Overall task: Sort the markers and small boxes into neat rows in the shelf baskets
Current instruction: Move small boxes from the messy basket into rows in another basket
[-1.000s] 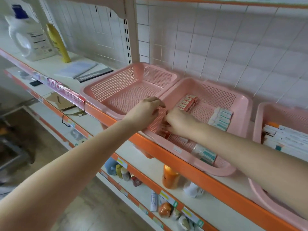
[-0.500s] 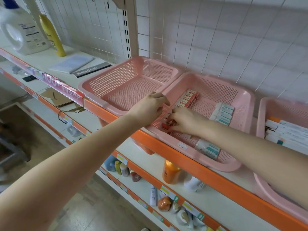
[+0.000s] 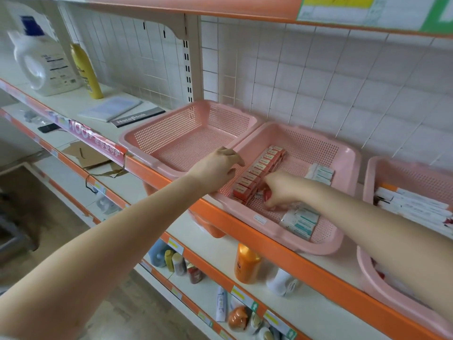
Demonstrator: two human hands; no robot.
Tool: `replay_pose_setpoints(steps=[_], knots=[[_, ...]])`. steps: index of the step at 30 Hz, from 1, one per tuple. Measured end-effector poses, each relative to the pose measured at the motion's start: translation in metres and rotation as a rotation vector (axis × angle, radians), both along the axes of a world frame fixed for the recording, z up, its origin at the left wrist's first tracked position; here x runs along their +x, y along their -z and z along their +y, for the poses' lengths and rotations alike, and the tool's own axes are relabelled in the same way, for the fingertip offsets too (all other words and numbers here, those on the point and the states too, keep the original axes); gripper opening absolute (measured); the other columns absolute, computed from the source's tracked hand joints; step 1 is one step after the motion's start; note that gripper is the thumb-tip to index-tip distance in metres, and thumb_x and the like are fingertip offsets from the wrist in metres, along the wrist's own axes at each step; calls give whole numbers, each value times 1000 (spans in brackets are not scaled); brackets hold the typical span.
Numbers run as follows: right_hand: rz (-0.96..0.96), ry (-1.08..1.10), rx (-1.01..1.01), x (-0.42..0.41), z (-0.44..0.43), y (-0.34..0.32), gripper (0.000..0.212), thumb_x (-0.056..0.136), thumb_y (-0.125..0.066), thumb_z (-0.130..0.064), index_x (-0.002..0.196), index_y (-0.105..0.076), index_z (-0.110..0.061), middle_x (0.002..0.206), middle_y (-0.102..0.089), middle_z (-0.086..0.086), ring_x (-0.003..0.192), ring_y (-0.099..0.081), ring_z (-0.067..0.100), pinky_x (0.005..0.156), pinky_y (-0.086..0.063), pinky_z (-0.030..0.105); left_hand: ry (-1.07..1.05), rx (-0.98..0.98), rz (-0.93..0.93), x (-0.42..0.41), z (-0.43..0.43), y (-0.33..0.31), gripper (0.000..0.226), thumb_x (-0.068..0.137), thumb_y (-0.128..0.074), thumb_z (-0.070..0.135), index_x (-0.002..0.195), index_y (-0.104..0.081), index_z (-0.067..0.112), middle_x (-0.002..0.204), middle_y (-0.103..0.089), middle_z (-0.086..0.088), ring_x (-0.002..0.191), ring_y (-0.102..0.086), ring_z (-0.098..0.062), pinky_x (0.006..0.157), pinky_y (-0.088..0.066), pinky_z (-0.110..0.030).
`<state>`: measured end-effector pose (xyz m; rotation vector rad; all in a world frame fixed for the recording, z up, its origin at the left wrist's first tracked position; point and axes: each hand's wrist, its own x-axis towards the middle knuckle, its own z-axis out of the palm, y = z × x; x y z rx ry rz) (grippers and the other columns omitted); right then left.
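The left hand [image 3: 217, 165] has pulled back to the middle basket's [image 3: 348, 168] left rim, fingers loosely curled; I cannot tell whether it grips. Along that wall inside, the red boxes [image 3: 259, 168] now show as one straight row. The right hand [image 3: 282, 190] has shifted right and pinches a loose red box [image 3: 260, 194] at the row's near end. That row seems nearly done.

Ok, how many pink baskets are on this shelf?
3. The left basket, nothing visible inside; the middle basket, holding the small boxes; the right basket, cut off at the frame edge. More may sit beyond view.
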<state>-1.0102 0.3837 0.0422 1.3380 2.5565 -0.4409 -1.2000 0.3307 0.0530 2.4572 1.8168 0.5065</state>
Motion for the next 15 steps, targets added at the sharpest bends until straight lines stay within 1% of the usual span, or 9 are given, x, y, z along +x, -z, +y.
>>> replay_pose_setpoints(steps=[2,3,6,8,10,12,14,15], knots=[[139,-14,43,5,0,-10,56,71,-81,-24,120,-53,-16,111,-60,-5,91,-55,8,77,-43,21,-2,-20,10,-1,1,-2,33,92,-56,18,124,-58,17,128,-54,0,120,-44,-17,100,-41,-37],[233,-12,79,8,-1,-16,59,71,-81,-26,121,-52,-16,112,-59,-4,93,-53,8,79,-41,21,5,-27,10,-1,1,-3,34,91,-58,24,125,-57,17,128,-54,0,120,-45,-17,101,-41,-36],[484,22,185,14,-4,-28,65,73,-79,-30,129,-48,-17,118,-52,-3,98,-50,9,90,-44,26,62,15,-59,1,-1,-3,42,88,-62,34,126,-57,16,127,-56,1,115,-52,-14,100,-42,-30],[655,86,136,16,-6,-34,67,73,-79,-27,131,-47,-17,121,-48,-3,102,-54,12,96,-47,31,75,50,-180,7,-5,-5,49,84,-67,35,127,-56,14,122,-60,0,106,-56,-9,96,-44,-23],[815,114,29,16,-10,-37,63,73,-79,-20,129,-50,-19,123,-49,-4,107,-58,14,97,-49,34,50,-12,-387,16,-8,-10,58,78,-69,41,128,-54,15,117,-62,3,100,-58,-4,92,-47,-20],[928,106,-68,15,-16,-39,57,74,-78,-15,125,-54,-20,123,-54,-4,109,-60,12,95,-51,36,27,-179,-696,24,-12,-17,61,76,-69,40,129,-51,17,114,-63,6,102,-61,-4,91,-50,-20],[983,97,-107,16,-22,-40,54,76,-78,-16,125,-55,-20,121,-57,-8,111,-59,8,96,-51,35,22,-345,-1014,30,-14,-22,52,84,-66,26,130,-48,12,115,-62,2,104,-63,-10,87,-53,-22],[978,86,-84,18,-23,-41,53,76,-78,-19,124,-56,-23,120,-57,-12,113,-57,6,98,-49,36,14,-405,-1119,31,-14,-23,46,88,-62,19,130,-48,10,114,-63,-1,100,-65,-11,84,-54,-22]])
